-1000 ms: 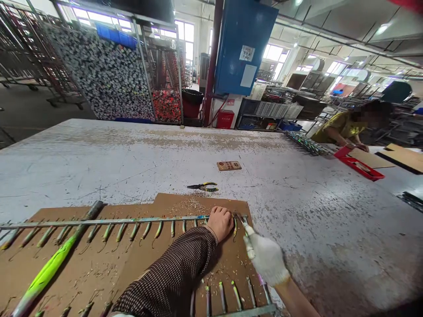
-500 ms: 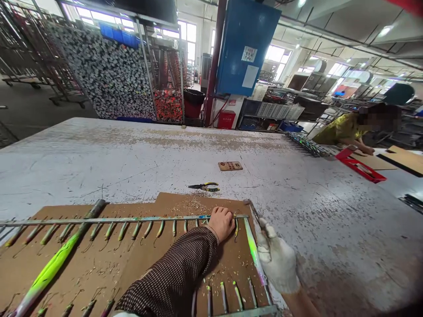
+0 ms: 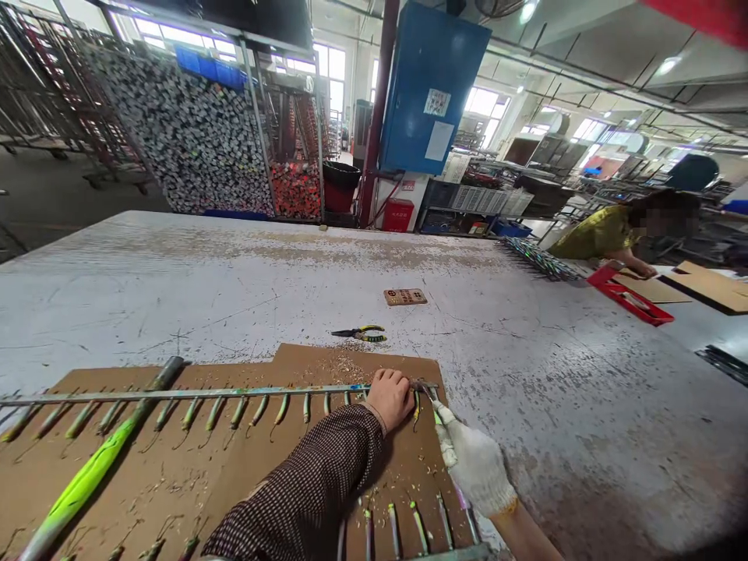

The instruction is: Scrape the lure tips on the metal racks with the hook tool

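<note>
My bare left hand (image 3: 389, 401) is closed over a long thin metal bar (image 3: 227, 393), close to its right end. Small painted pieces with bent wire tips (image 3: 283, 407) are lined up along this bar. In a white glove, my right hand (image 3: 476, 460) grips a narrow metal hand tool (image 3: 425, 389), whose tip is at the bar's end beside my left fingers. The glove partly covers a yellow-green and purple painted side post (image 3: 460, 496). Brown cardboard (image 3: 251, 475) lies underneath, scattered with pale chips.
Yellow-black pliers (image 3: 359, 334) and a patterned phone-shaped object (image 3: 405, 297) lie beyond the cardboard on the worn white table (image 3: 192, 288). Another yellow-green post (image 3: 87, 479) crosses the left. A co-worker (image 3: 596, 234) leans over the far right, near a red tray (image 3: 634, 301).
My right hand has moved left, bringing the tool from beside the bar's end onto it. My left hand stays on the bar. The view has shifted slightly.
</note>
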`<state>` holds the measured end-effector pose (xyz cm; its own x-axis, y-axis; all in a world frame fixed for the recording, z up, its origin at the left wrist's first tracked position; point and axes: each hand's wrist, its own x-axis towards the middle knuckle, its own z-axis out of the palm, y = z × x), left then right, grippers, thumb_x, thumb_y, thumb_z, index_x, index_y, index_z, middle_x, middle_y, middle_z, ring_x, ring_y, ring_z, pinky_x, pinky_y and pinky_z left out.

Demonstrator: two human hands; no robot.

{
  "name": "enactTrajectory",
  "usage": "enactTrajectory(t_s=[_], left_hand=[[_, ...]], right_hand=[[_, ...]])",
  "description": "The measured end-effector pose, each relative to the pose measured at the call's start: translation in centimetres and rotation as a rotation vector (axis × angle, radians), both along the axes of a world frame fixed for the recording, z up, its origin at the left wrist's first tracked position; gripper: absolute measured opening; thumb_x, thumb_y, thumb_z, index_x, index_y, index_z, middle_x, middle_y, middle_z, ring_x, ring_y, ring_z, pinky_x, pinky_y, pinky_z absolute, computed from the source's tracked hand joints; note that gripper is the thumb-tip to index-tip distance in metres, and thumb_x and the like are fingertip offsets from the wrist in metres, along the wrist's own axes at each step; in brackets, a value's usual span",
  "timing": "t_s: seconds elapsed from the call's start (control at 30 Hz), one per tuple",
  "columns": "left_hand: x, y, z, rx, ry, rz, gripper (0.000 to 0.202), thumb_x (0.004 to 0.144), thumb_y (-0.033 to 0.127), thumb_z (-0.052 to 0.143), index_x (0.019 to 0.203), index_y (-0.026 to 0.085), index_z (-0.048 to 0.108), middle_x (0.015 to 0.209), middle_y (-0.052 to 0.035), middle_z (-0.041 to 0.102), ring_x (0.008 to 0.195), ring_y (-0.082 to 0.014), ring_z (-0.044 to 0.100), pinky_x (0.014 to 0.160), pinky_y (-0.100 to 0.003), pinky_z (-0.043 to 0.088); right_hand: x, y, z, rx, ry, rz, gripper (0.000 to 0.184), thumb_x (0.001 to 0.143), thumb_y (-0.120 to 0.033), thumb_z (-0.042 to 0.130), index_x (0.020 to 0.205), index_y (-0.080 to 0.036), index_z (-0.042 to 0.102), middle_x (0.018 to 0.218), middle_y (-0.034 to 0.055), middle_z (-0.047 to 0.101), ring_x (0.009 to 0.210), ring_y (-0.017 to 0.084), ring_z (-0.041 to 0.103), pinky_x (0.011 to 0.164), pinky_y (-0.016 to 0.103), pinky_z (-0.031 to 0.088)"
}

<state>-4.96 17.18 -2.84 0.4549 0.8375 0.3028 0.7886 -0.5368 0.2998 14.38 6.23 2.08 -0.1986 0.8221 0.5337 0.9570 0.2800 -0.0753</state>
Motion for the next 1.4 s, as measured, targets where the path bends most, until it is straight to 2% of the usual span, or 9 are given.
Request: enactTrajectory(t_s=[0.17,0.3,0.47,0.63,0.8,0.97,1.17,1.3,1.4], left_hand=[[0.0,0.0,-0.3,0.016,-0.01,0.002,0.011,0.096,0.027,0.062,0.094,0.02,0.07,0.1,-0.008,0.072,0.104,-0.0258,0.063,0.101,-0.044,0.043],[0.1,0.0,-0.2,-0.004,-0.004,0.005,0.012,0.096,0.027,0.062,0.095,0.019,0.07,0.103,-0.0084,0.072,0.104,-0.0255,0.063,0.101,-0.044,0.044],[0.0,0.0,0.1,-0.016,-0.002,-0.001,0.012,0.097,0.028,0.061,0.094,0.019,0.07,0.101,-0.0078,0.072,0.103,-0.0251,0.063,0.1,-0.043,0.044],[0.0,0.0,0.1,-0.03,0.004,0.002,0.013,0.097,0.028,0.061,0.095,0.019,0.07,0.105,-0.008,0.073,0.105,-0.0256,0.063,0.1,-0.044,0.044],[0.0,-0.1,0.2,-0.026,0.003,-0.005,0.013,0.098,0.027,0.061,0.097,0.019,0.07,0.104,-0.0077,0.073,0.105,-0.0252,0.063,0.1,-0.043,0.045],[-0.1,-0.2,0.3,-0.021,0.013,-0.009,0.015,0.098,0.029,0.061,0.096,0.019,0.071,0.103,-0.0088,0.072,0.104,-0.0257,0.063,0.097,-0.044,0.046],[0.0,-0.3,0.2,-0.006,0.004,-0.003,0.015,0.099,0.03,0.059,0.098,0.018,0.07,0.104,-0.0092,0.071,0.105,-0.0261,0.063,0.097,-0.044,0.046],[0.2,-0.2,-0.1,-0.001,0.021,0.016,0.016,0.1,0.03,0.059,0.098,0.018,0.069,0.104,-0.0095,0.072,0.105,-0.0268,0.064,0.096,-0.044,0.047],[0.2,-0.2,-0.3,0.006,0.027,0.024,0.015,0.1,0.029,0.059,0.098,0.018,0.068,0.103,-0.0098,0.072,0.105,-0.0274,0.065,0.096,-0.045,0.048]], right_hand=[[0.1,-0.1,0.6,0.178,0.072,-0.055,0.046,0.11,-0.036,0.039,0.137,-0.011,0.065,0.095,0.0129,0.082,0.059,0.017,0.07,0.058,0.026,0.048],[0.2,-0.3,0.2,0.075,-0.063,0.051,0.043,0.109,-0.027,0.034,0.124,-0.018,0.074,0.059,-0.0001,0.071,0.043,0.015,0.06,0.047,0.026,0.038],[0.4,-0.3,-0.1,0.126,0.124,-0.079,0.045,0.108,-0.034,0.041,0.141,-0.013,0.064,0.098,0.0129,0.082,0.064,0.018,0.072,0.061,0.026,0.051],[0.0,0.1,-0.4,0.08,-0.014,0.019,0.043,0.108,-0.028,0.037,0.121,-0.018,0.077,0.053,0.0001,0.066,0.041,0.015,0.058,0.046,0.025,0.038],[0.0,-0.1,-0.3,0.151,0.126,-0.051,0.046,0.11,-0.037,0.041,0.139,-0.01,0.065,0.091,0.0128,0.081,0.066,0.019,0.073,0.064,0.026,0.053],[-0.3,0.0,0.2,0.082,-0.04,0.063,0.047,0.112,-0.029,0.031,0.122,-0.016,0.075,0.053,-0.0015,0.066,0.04,0.014,0.057,0.044,0.024,0.037],[0.7,-0.6,0.2,0.158,0.117,-0.077,0.046,0.108,-0.036,0.044,0.143,-0.01,0.06,0.105,0.0171,0.081,0.072,0.021,0.076,0.065,0.028,0.055],[0.1,-0.1,-1.0,0.069,0.021,0.025,0.042,0.109,-0.03,0.037,0.124,-0.016,0.074,0.063,0.0031,0.073,0.046,0.016,0.063,0.048,0.024,0.042],[0.0,-0.1,-0.7,0.083,0.068,0.001,0.044,0.11,-0.032,0.037,0.129,-0.014,0.072,0.069,0.0044,0.076,0.052,0.016,0.067,0.052,0.023,0.046]])
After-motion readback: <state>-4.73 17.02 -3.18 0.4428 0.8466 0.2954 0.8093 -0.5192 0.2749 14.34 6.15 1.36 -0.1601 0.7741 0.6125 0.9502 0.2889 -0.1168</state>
